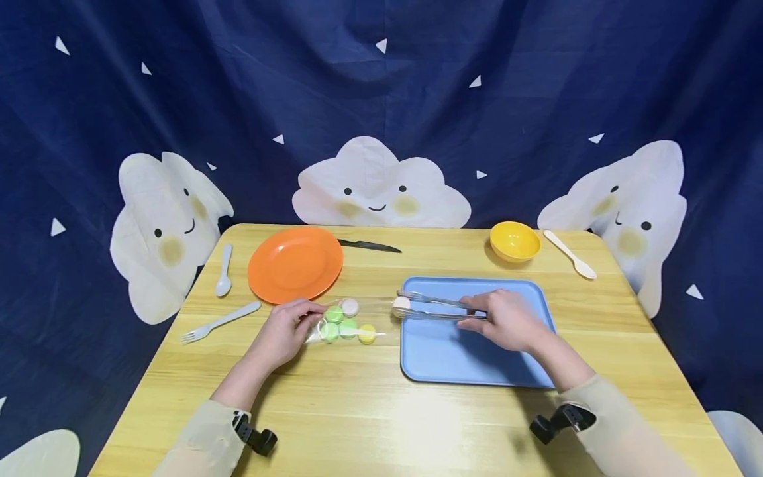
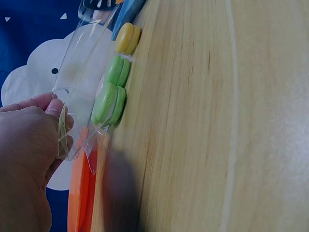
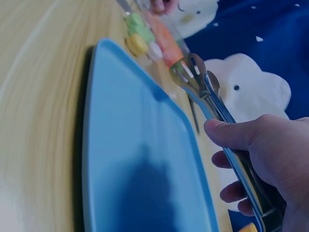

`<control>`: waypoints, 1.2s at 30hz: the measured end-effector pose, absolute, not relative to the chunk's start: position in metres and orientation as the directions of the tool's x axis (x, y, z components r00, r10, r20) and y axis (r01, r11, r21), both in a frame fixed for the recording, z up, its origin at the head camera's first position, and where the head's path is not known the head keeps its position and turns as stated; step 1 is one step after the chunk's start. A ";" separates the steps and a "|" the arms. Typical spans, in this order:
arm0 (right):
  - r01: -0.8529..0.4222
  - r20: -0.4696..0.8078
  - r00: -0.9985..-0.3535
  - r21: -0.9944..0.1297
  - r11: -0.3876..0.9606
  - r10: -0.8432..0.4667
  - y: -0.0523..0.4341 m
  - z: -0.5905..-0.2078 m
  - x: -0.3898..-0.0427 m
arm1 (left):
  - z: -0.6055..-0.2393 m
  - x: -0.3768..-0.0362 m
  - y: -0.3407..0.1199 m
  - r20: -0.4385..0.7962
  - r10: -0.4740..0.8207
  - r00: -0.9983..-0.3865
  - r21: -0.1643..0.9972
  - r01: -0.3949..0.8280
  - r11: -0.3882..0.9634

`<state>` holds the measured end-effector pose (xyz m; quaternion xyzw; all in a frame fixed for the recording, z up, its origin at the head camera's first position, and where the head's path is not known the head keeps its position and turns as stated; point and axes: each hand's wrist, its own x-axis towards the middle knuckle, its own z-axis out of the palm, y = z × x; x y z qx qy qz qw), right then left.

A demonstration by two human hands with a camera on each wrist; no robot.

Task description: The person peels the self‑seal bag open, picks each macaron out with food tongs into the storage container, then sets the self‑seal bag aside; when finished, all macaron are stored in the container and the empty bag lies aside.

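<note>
Left of the blue tray (image 1: 441,361), the left hand (image 1: 286,331) pinches a clear bag (image 2: 78,106) of macarons (image 1: 332,314); at the tray's left edge, the right hand (image 1: 505,320) holds tongs (image 3: 208,104) around a white macaron (image 1: 402,304). Unbagging seems in hand; moving it calls for steady pressure.

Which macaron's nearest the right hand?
The white macaron between the tips of the tongs in the right hand. The other white macaron, the green macarons and the yellow macaron sit nearer the left hand.

A blue cloud-print cloth (image 1: 381,93) hangs behind wooden table (image 1: 334,417).
</note>
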<state>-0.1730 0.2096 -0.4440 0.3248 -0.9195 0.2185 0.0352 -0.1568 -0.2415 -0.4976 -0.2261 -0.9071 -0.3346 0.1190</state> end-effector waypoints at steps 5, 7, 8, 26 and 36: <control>-0.576 0.215 -0.816 -0.365 0.731 -0.536 0.236 -0.438 -0.170 | -0.497 -0.156 -0.242 0.364 0.331 -0.871 0.555 0.488 0.674; -0.559 0.214 -0.829 -0.358 0.747 -0.517 0.247 -0.438 -0.168 | -0.496 -0.156 -0.242 0.358 0.333 -0.872 0.557 0.485 0.674; -0.551 0.212 -0.834 -0.361 0.752 -0.509 0.253 -0.438 -0.168 | -0.496 -0.156 -0.242 0.356 0.333 -0.873 0.557 0.484 0.674; -0.405 0.132 -0.914 -0.336 0.850 -0.384 0.295 -0.461 -0.164 | -0.499 -0.155 -0.242 0.342 0.327 -0.881 0.551 0.470 0.690; -0.383 0.091 -0.922 -0.357 0.852 -0.376 0.294 -0.467 -0.165 | -0.498 -0.155 -0.240 0.346 0.335 -0.876 0.557 0.479 0.679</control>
